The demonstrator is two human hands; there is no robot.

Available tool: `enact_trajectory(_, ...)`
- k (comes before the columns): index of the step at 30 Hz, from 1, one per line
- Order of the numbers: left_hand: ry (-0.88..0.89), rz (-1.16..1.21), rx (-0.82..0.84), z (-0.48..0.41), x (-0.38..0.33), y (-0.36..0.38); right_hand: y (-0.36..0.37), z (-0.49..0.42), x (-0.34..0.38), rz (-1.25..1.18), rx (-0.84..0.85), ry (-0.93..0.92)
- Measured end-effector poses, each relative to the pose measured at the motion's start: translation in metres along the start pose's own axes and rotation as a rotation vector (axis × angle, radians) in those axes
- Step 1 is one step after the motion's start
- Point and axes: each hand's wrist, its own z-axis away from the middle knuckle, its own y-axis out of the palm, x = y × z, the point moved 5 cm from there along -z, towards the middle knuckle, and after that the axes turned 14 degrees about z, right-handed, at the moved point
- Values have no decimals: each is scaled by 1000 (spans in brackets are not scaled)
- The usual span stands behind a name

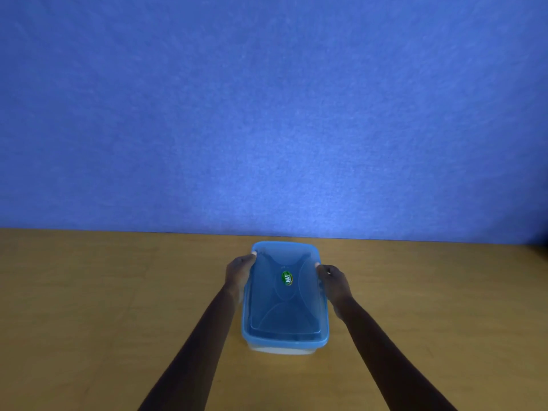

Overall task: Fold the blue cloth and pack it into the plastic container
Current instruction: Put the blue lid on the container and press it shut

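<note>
Plastic container (285, 348), lidded, gripped between both hands near table's (118, 292) far edge.

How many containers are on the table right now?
1. The plastic container, blue lid on, sits mid-table near the blue wall, between the left hand and right hand, which grip its sides. The lid hides the inside.

A blue, felt-like wall (267, 99) is filling the upper half of the view, glowing paler near its lower middle and darkening toward its corners. Below it, a tan wooden table (103, 292) is stretching across the full width, its far edge meeting the wall, its surface lying in dim light.
</note>
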Motion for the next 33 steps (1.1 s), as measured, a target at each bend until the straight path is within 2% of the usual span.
enact_trajectory(8, -81, 195, 175, 42, 26, -13, 1, 29, -14, -269, -63, 32)
enact_trajectory(16, -81, 216, 283, 63, 48, -21, 17, 75, -48, -439, 134, 28)
enact_trajectory(20, -30, 182, 262, 76, 51, -23, 26, 90, -44, -521, 170, -42)
enact_trajectory(26, 76, 165, 241, 89, 46, -23, 30, 98, -35, -465, 168, -96)
enact_trajectory(33, 82, 245, 182, 76, 24, -53, 53, 100, -8, -455, 219, -135)
